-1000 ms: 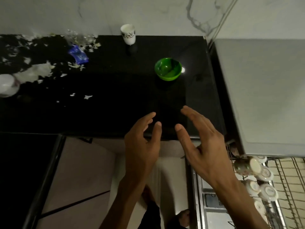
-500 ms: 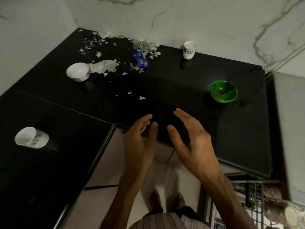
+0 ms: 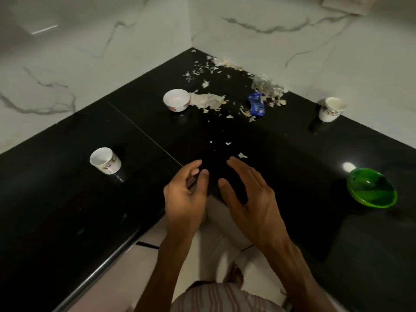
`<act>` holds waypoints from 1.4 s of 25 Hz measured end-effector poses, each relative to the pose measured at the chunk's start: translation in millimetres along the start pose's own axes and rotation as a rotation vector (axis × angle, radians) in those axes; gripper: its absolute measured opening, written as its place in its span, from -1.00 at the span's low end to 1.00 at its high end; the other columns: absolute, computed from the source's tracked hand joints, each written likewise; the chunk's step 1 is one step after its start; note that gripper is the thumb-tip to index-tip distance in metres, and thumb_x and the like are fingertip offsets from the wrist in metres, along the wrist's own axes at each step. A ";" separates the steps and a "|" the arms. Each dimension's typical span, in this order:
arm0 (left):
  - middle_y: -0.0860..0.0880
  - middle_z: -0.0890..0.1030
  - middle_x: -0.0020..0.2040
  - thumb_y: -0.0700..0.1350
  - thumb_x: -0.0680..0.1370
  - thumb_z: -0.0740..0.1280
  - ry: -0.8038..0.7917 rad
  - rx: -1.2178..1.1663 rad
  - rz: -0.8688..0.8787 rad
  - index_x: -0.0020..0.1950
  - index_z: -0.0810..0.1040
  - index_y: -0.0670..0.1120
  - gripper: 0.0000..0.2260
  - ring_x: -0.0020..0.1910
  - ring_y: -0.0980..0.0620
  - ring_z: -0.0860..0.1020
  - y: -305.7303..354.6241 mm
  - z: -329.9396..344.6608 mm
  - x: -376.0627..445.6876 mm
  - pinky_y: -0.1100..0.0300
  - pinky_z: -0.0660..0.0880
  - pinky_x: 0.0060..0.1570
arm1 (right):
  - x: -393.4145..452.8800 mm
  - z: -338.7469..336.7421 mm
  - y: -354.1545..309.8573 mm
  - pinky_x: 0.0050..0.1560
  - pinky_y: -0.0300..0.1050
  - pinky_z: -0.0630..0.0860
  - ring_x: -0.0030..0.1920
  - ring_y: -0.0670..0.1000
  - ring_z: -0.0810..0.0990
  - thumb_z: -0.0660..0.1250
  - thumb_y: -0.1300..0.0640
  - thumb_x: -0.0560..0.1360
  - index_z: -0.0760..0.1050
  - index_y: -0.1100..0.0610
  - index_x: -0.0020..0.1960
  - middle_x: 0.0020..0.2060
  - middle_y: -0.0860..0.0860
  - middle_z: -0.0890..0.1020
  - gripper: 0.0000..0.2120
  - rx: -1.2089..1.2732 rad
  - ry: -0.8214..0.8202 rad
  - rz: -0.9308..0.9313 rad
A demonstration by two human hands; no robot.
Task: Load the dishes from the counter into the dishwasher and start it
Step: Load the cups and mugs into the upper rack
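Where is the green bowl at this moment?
In the head view the green bowl stands on the black counter at the far right, right of the right hand.

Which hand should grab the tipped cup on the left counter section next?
Left. The left hand, empty with relaxed fingers, hovers nearer the white floral ceramic cup lying on its side. The right hand, also empty, would have to cross over it.
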State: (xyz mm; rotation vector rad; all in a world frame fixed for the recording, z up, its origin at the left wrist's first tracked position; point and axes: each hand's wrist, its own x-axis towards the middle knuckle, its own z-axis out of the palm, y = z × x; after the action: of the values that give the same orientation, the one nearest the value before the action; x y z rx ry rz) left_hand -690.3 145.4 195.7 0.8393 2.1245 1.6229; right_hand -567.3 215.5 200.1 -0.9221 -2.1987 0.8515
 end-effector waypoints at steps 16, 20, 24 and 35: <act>0.02 0.62 0.17 -0.12 0.57 0.35 0.317 0.123 -0.075 0.25 0.58 -0.08 -0.75 0.14 0.16 0.58 -82.1 -105.1 72.3 0.37 0.49 0.14 | 73.4 148.3 -52.7 0.36 -0.12 0.38 0.38 -0.08 0.38 0.21 -0.12 0.60 0.36 0.05 0.44 0.38 -0.02 0.45 -0.53 0.104 -0.347 -0.042; -0.05 0.56 0.26 -0.13 0.56 0.36 0.382 0.130 -0.061 0.27 0.53 -0.08 -0.71 0.24 0.01 0.54 -122.1 -129.3 94.9 0.01 0.53 0.21 | 96.6 198.3 -64.0 0.32 -0.14 0.38 0.36 -0.01 0.42 0.23 -0.08 0.60 0.39 0.11 0.42 0.35 0.03 0.49 -0.55 0.112 -0.371 -0.027; -0.08 0.44 0.38 -0.15 0.51 0.40 0.409 0.189 -0.133 0.40 0.41 -0.09 -0.54 0.37 -0.06 0.43 -160.0 -152.6 114.1 -0.15 0.46 0.27 | 116.5 244.9 -77.0 0.28 -0.14 0.39 0.34 0.02 0.45 0.21 -0.03 0.62 0.38 0.15 0.42 0.33 0.08 0.50 -0.57 0.125 -0.454 0.024; 0.02 0.52 0.22 -0.18 0.48 0.46 0.227 0.117 -0.235 0.46 0.31 -0.07 -0.40 0.15 0.08 0.54 -186.0 -175.8 161.1 0.36 0.48 0.05 | 149.3 310.8 -85.5 0.33 -0.03 0.40 0.38 0.11 0.42 0.12 0.04 0.66 0.21 0.16 0.52 0.39 0.15 0.44 -0.53 0.154 -0.653 0.162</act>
State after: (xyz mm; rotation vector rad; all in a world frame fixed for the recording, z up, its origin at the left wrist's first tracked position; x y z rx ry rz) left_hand -964.0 82.7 83.2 0.4326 2.3888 1.5451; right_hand -910.2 182.5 113.6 -0.8297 -2.5588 1.5515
